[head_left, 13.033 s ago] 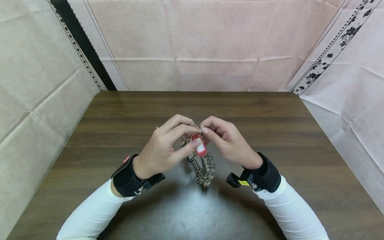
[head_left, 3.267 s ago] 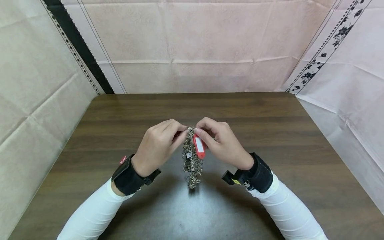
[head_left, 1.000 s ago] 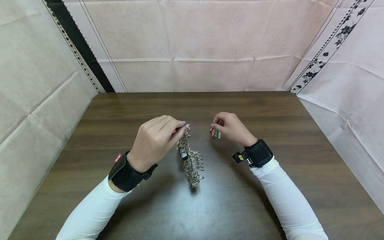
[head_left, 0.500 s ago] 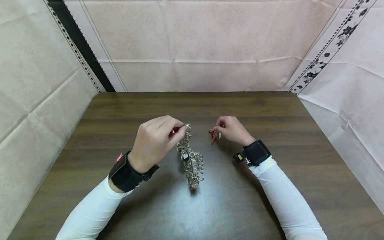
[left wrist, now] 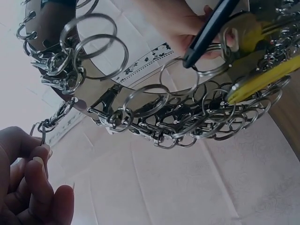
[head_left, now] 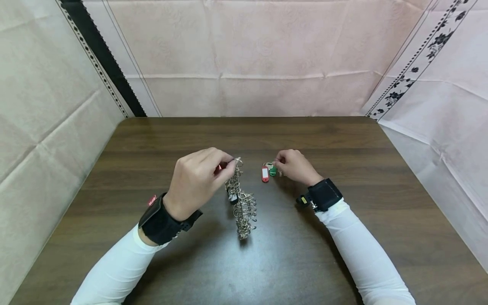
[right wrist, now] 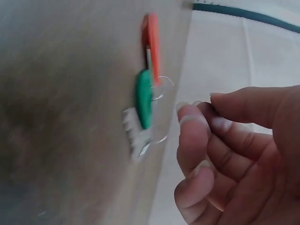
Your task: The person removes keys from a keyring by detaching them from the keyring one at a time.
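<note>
My left hand (head_left: 200,180) pinches one end of a long bunch of linked key rings (head_left: 245,209), which hangs over the table below the fingertips. In the left wrist view, the thumb and fingers hold a small ring at the end, and a yellow-headed key (left wrist: 248,33) hangs among the clasps. Something red shows within the left hand. My right hand (head_left: 295,166) is low over the table with loosely curled fingers. Just left of its fingertips lie a red key tag (head_left: 265,174) and a green-headed key (head_left: 272,170). The right wrist view shows a gap between fingers and keys.
The brown wooden table (head_left: 331,254) spreads under both hands. Pale cloth (head_left: 267,59) stands along its back and sides. Black straps with small cameras are on both wrists.
The right hand has taken the red tag and green-headed key rightward from the bunch, lowered them to the table and let go. The left hand has kept its hold on the key rings.
</note>
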Tool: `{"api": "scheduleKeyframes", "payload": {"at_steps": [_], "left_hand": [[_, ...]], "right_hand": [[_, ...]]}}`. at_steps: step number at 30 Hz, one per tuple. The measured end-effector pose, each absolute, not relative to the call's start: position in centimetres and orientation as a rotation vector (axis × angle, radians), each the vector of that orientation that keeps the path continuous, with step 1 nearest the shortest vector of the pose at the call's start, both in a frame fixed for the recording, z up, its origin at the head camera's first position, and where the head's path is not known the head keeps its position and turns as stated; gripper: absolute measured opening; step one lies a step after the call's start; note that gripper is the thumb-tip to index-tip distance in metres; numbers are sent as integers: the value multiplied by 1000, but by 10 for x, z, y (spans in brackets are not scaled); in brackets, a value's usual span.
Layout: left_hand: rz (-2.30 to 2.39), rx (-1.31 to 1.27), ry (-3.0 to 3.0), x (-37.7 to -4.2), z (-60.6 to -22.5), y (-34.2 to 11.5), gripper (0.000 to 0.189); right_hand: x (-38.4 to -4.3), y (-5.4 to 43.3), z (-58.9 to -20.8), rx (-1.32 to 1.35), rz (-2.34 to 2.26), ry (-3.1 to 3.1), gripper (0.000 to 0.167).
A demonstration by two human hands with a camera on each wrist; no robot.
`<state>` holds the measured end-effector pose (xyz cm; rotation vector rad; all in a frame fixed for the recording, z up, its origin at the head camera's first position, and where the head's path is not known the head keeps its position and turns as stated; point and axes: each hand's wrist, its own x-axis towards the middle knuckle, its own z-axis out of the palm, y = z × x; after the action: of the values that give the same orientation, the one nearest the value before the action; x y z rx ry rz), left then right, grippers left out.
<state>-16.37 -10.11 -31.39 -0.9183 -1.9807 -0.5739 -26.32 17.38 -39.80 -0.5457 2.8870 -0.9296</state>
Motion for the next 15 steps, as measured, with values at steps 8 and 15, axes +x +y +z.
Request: {"api": "scheduleKeyframes", "payload": {"at_steps": [8,15], "left_hand": [[-576,-921,-1995,-164,-316,-101,10],[-583,-938,-1989,-167,-316,-103,10]], "right_hand": [[-238,154,-367,-706,-988,2923,16],[-197,131,-327,-940,-1055,2969,7]]}}
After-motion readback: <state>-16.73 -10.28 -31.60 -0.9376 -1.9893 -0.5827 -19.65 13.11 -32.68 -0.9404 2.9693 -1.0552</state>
